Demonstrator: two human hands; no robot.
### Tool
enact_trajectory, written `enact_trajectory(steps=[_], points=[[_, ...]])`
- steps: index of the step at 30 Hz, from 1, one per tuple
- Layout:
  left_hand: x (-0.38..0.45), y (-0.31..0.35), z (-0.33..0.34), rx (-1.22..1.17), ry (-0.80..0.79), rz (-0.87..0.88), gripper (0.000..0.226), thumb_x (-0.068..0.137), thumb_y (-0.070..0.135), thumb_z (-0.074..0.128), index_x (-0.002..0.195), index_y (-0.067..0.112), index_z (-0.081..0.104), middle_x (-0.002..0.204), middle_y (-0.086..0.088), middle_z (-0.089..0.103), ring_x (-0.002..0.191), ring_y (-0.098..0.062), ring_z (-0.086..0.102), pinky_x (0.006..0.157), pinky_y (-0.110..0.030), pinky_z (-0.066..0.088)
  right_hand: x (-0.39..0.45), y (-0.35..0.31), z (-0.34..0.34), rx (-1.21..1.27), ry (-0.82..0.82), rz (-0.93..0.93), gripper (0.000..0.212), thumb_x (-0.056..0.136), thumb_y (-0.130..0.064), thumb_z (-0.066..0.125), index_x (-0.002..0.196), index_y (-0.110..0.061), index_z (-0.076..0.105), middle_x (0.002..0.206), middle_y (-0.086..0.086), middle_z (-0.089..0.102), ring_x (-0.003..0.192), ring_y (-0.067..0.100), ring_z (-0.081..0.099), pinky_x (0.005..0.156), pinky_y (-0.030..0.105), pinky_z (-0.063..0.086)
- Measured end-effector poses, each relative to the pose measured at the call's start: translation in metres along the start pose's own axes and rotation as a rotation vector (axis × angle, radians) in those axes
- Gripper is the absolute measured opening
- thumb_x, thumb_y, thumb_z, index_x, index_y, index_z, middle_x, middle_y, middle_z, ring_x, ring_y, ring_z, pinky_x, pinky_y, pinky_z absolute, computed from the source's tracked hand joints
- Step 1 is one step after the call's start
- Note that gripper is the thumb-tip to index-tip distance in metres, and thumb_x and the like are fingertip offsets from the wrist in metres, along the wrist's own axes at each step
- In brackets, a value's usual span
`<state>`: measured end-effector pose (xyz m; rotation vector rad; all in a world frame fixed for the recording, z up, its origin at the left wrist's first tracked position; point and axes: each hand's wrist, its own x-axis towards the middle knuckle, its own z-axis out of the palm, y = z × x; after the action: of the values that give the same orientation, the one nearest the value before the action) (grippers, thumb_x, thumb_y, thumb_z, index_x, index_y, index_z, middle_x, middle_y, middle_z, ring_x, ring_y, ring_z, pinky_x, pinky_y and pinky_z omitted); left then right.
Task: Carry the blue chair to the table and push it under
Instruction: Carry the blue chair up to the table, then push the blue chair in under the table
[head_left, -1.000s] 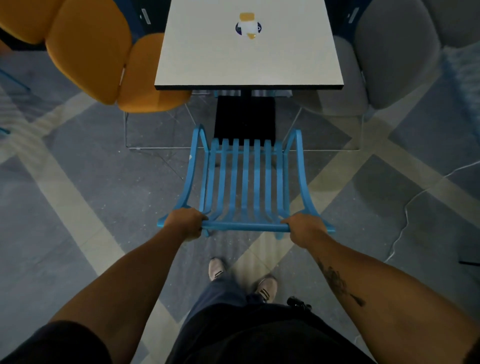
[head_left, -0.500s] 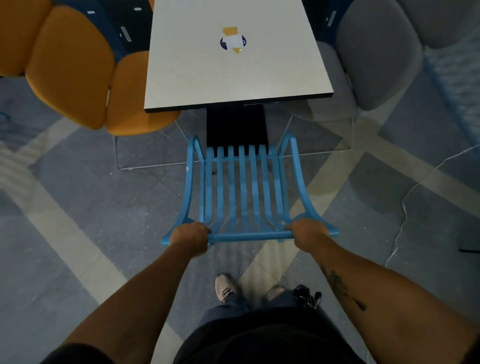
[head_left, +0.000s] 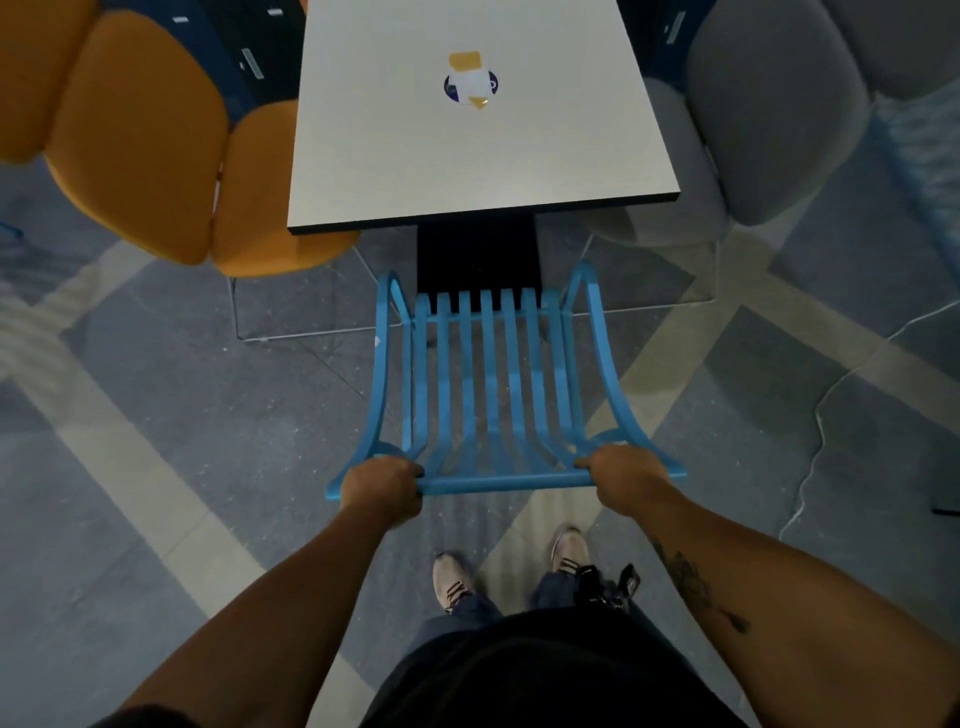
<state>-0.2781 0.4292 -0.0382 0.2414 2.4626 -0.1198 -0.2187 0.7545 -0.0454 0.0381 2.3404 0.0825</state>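
The blue chair (head_left: 491, 395), made of slats with curved side rails, is directly in front of me, its far edge close to the near edge of the white table (head_left: 467, 171). My left hand (head_left: 382, 486) grips the left end of the chair's top rail. My right hand (head_left: 626, 475) grips the right end of the same rail. The table's black pedestal (head_left: 478, 254) stands just beyond the chair's front. The chair's legs are hidden from above.
An orange padded chair (head_left: 171, 171) stands at the table's left side and a grey padded chair (head_left: 753, 130) at its right, both with thin wire legs. A small sticker (head_left: 470, 80) marks the tabletop. A white cable (head_left: 810, 441) runs over the floor on the right.
The table has come nearer and lower in view, as I stepped forward with the chair. The chair's front now reaches the pedestal's base. Both hands keep the same grip.
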Motion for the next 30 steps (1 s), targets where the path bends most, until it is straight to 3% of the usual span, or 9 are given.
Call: enact_trajectory(steps=[4,10,16,22,24,25,27,28,30], points=[[0.015,0.008,-0.02,0.025,-0.016,0.0,0.036,0.098,0.035,0.064,0.132,0.046,0.071,0.111,0.011,0.073,0.103,-0.015,0.072,0.087,-0.037,0.065,0.016,0.009,-0.022,-0.002,0.003,0.007,0.057,0.101,-0.017,0.055,0.15,-0.045,0.053,0.136,-0.002,0.066,0.12,0.026,0.067,0.102,0.044,0.054],[0.042,0.012,-0.049,0.029,-0.021,-0.007,0.043,0.1,0.032,0.062,0.141,0.046,0.067,0.13,0.007,0.072,0.118,-0.02,0.072,0.099,-0.041,0.063,0.039,0.016,-0.055,-0.026,0.035,0.007,0.05,0.101,-0.017,0.054,0.145,-0.039,0.06,0.133,0.002,0.067,0.119,0.028,0.068,0.099,0.045,0.056],[0.076,0.007,-0.072,0.067,-0.002,-0.031,0.049,0.102,0.024,0.061,0.146,0.044,0.063,0.133,0.002,0.071,0.122,-0.023,0.071,0.104,-0.045,0.06,0.062,0.016,-0.086,-0.012,0.003,-0.004,0.046,0.099,-0.014,0.056,0.141,-0.029,0.064,0.132,0.005,0.068,0.119,0.029,0.067,0.098,0.044,0.056],[0.085,-0.005,-0.063,0.077,0.089,0.039,0.04,0.102,0.029,0.062,0.139,0.045,0.068,0.12,0.007,0.074,0.108,-0.017,0.073,0.092,-0.038,0.064,0.07,0.02,-0.077,0.011,0.055,-0.06,0.044,0.099,-0.022,0.054,0.139,-0.036,0.064,0.125,0.002,0.07,0.111,0.026,0.07,0.088,0.039,0.056],[0.088,-0.008,-0.059,0.075,0.083,0.056,0.039,0.102,0.032,0.063,0.138,0.045,0.067,0.118,0.008,0.073,0.107,-0.016,0.073,0.091,-0.037,0.064,0.074,0.024,-0.077,0.042,0.036,-0.078,0.038,0.097,-0.034,0.059,0.134,-0.037,0.067,0.122,-0.001,0.072,0.108,0.024,0.07,0.087,0.037,0.057],[0.09,-0.009,-0.059,0.078,0.073,0.06,0.039,0.101,0.035,0.064,0.138,0.047,0.067,0.118,0.009,0.073,0.107,-0.015,0.073,0.092,-0.037,0.064,0.076,0.026,-0.076,0.074,0.028,-0.082,0.039,0.094,-0.051,0.061,0.13,-0.038,0.068,0.12,-0.004,0.072,0.108,0.023,0.07,0.089,0.038,0.057],[0.094,-0.012,-0.062,0.107,0.015,0.093,0.039,0.098,0.051,0.065,0.137,0.049,0.067,0.121,0.012,0.073,0.112,-0.015,0.072,0.095,-0.04,0.064,0.072,0.031,-0.079,0.178,0.003,-0.043,0.073,0.078,-0.09,0.051,0.129,-0.04,0.069,0.123,-0.009,0.071,0.115,0.021,0.069,0.093,0.039,0.055],[0.095,-0.016,-0.063,0.096,-0.022,0.106,0.045,0.093,0.065,0.064,0.135,0.048,0.067,0.124,0.012,0.072,0.115,-0.014,0.071,0.097,-0.041,0.063,0.069,0.033,-0.08,0.251,0.016,0.004,0.089,0.073,-0.1,0.04,0.131,-0.038,0.07,0.126,-0.008,0.071,0.117,0.021,0.067,0.095,0.04,0.053],[0.093,-0.027,-0.065,0.016,-0.081,0.058,0.073,0.079,0.092,0.058,0.134,0.045,0.068,0.126,0.01,0.073,0.119,-0.016,0.069,0.1,-0.043,0.06,0.062,0.041,-0.078,0.4,0.101,0.126,0.098,0.078,-0.1,0.024,0.125,-0.032,0.075,0.121,-0.002,0.073,0.111,0.024,0.068,0.094,0.041,0.053]])
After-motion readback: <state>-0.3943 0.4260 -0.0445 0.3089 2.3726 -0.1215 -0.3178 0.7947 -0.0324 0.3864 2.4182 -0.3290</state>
